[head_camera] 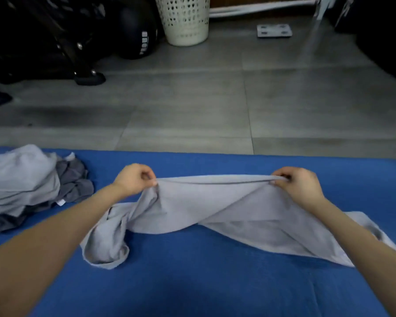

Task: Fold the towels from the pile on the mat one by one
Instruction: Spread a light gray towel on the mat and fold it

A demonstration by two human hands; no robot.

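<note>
A light grey towel point(215, 207) is stretched between my hands above the blue mat point(204, 282). My left hand point(133, 179) pinches its upper left corner and my right hand point(300, 184) pinches its upper right corner, so the top edge runs taut between them. The rest of the towel hangs down twisted and rumpled, its lower ends lying on the mat by my forearms. The pile of towels point(25, 186), light grey over darker grey, sits on the mat at the far left.
Beyond the mat's far edge lies grey tiled floor point(192, 106). A white perforated laundry basket point(183, 19) stands at the back centre, black gym equipment point(55, 42) and a dark ball point(137, 33) at the back left, a flat scale point(274, 30) at the back right.
</note>
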